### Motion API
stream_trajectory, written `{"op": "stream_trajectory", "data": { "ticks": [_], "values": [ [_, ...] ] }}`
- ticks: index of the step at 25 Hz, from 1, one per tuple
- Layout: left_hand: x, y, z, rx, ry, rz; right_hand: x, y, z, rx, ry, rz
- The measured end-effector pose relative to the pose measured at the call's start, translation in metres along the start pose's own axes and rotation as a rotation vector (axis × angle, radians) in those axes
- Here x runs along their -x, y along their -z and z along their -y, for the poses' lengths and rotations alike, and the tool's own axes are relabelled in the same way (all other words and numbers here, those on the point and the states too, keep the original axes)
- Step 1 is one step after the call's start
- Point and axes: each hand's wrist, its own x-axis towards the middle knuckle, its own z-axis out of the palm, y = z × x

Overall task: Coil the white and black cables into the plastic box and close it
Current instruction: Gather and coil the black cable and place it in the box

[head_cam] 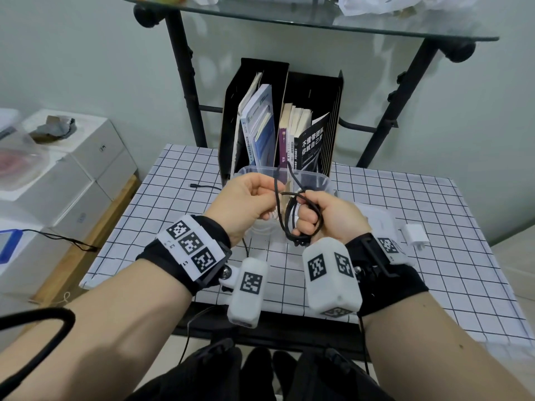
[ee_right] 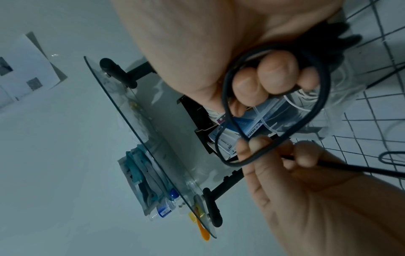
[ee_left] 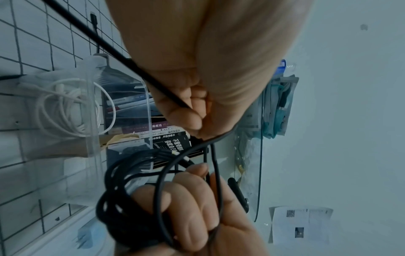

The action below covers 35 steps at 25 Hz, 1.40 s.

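The black cable is wound in several loops round the curled fingers of my right hand, held above the table in front of the clear plastic box. My left hand pinches a strand of the black cable just left of the coil. That strand runs down to the table, and its plug end lies on the cloth at the left. The white cable lies coiled inside the box. The box's lid lies to the right of the box.
A black file holder full of books stands right behind the box. A white charger plug lies on the checked cloth at the right. A glass shelf on black legs hangs above. White boxes are stacked at the left.
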Motion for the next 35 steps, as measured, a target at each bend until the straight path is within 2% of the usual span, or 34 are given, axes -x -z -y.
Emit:
{"op": "stream_trajectory", "data": {
  "ticks": [6,9,10,12,17,19,22,25,27,35],
  "values": [
    [-0.004,0.003,-0.004,0.164,0.036,-0.020,0.007,-0.005,0.001,0.193,0.029,0.039],
    [-0.005,0.011,-0.009,0.207,0.212,0.102,0.010,-0.008,0.002,0.242,0.066,0.018],
    [-0.005,0.014,-0.009,0.175,0.226,0.148,0.010,-0.008,0.003,0.248,0.073,0.003],
    [-0.003,0.016,-0.003,0.104,0.155,0.198,0.010,-0.006,0.005,0.229,0.073,-0.006],
    [-0.006,0.019,0.012,0.107,0.022,0.066,0.012,-0.006,0.006,0.051,0.054,0.067],
    [-0.007,0.020,0.012,0.027,-0.040,0.021,0.014,-0.008,0.005,-0.009,0.057,0.119],
    [-0.007,0.021,0.013,0.002,-0.119,0.041,0.016,-0.011,0.006,-0.157,0.049,0.194],
    [-0.005,0.021,0.014,0.000,-0.094,0.171,0.019,-0.012,0.012,-0.231,0.083,0.260],
    [-0.003,0.019,0.015,-0.019,-0.060,0.213,0.021,-0.011,0.015,-0.246,0.078,0.305],
    [-0.012,0.029,0.015,0.196,0.052,0.092,0.022,-0.008,0.018,-0.201,0.004,0.348]
  ]
}}
